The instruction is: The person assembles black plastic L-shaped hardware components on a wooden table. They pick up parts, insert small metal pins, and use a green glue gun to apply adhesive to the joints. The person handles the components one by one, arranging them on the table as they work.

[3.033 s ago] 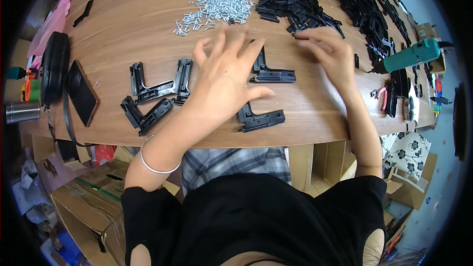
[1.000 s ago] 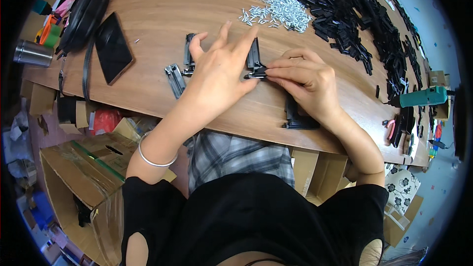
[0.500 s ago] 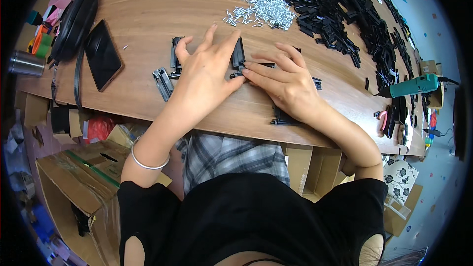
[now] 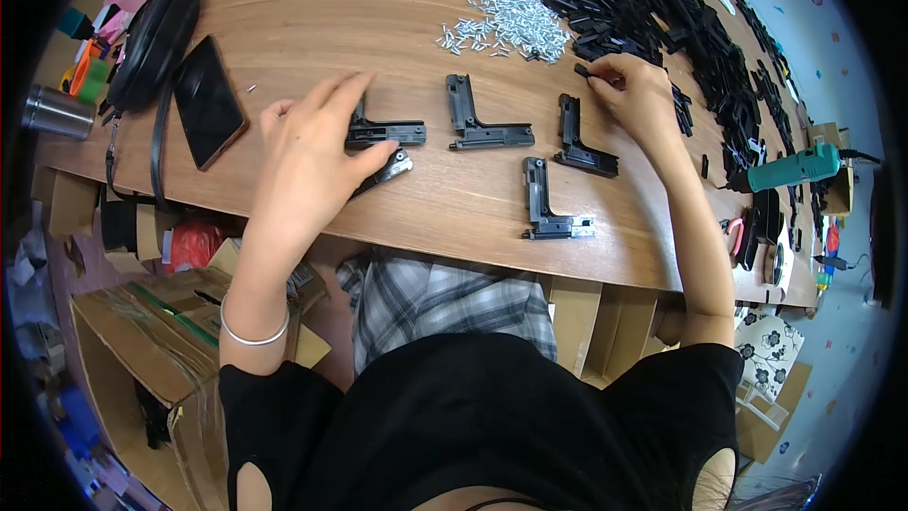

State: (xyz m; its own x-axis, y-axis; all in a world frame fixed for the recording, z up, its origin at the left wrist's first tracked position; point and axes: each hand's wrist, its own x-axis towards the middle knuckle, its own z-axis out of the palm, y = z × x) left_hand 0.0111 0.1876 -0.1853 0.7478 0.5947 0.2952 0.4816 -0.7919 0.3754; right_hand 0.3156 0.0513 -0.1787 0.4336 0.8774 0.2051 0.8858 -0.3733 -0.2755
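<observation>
My left hand (image 4: 317,147) lies over black L-shaped plastic parts at the left, fingers stretched and thumb spread. Beneath its fingers and thumb show one L-shaped part (image 4: 402,133) and a second black part (image 4: 386,173), both partly hidden. At the right, my right hand (image 4: 638,96) is closed in a pinch at the end of a small black piece (image 4: 581,69). Between the hands lie an L-shaped part (image 4: 492,136), another (image 4: 586,159) just below my right hand, and a third (image 4: 537,199) nearer the table's front edge.
Silver screws (image 4: 520,24) form a heap at the far middle, beside a long pile of black plastic pieces (image 4: 615,9). A teal electric screwdriver (image 4: 794,167) lies at the right. On the left are a phone (image 4: 208,104), a black case (image 4: 156,38) and a metal cup (image 4: 59,112).
My hands have parted from the middle. The left moved left over the left-hand parts; the right moved right and away to the small piece. The middle L-shaped parts are now uncovered.
</observation>
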